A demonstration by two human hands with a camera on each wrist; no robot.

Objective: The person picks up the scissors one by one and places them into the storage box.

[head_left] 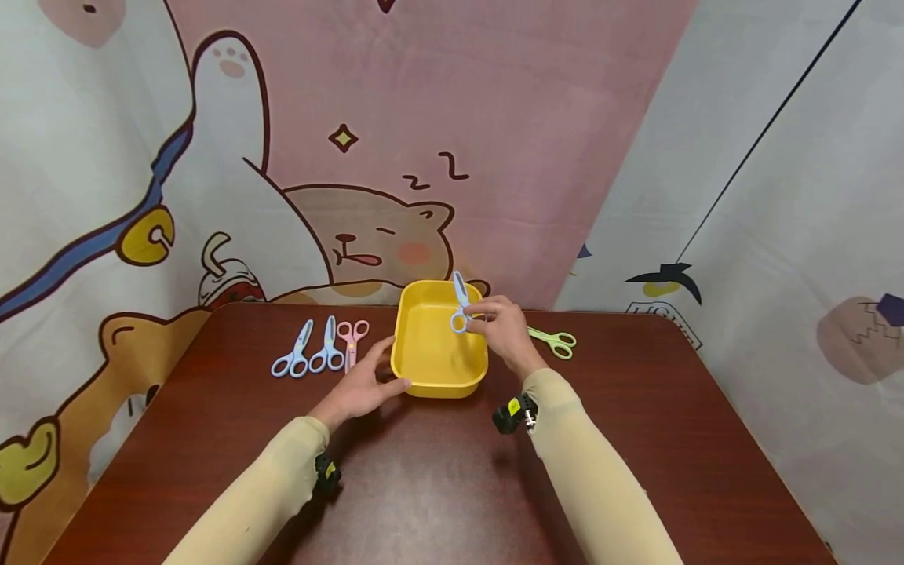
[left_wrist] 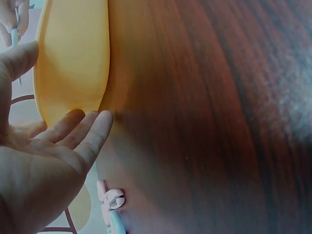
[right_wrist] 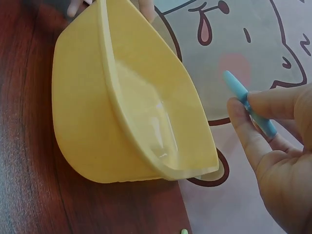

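Over the yellow plastic bin (head_left: pixel 434 390), my right hand (head_left: pixel 503 329) pinches a pair of blue scissors (head_left: pixel 461 302) by the handle, blades pointing up and away. The right wrist view shows the thumb and fingers on the blue handle (right_wrist: pixel 236 87), above the bin's rim. My left hand (head_left: pixel 363 384) is at the bin's left side, its fairly straight fingers (left_wrist: pixel 90 139) against the outer wall and the thumb at the rim. No objects show on the bin floor.
Left of the bin lie two blue scissors (head_left: pixel 290 365) (head_left: pixel 327 359) and a pink pair (head_left: pixel 351 336), partly behind my left hand. Green scissors (head_left: pixel 560 344) lie to the right, partly hidden by my right hand. A printed cloth (head_left: pixel 530 157) hangs behind the brown table (head_left: pixel 636 439).
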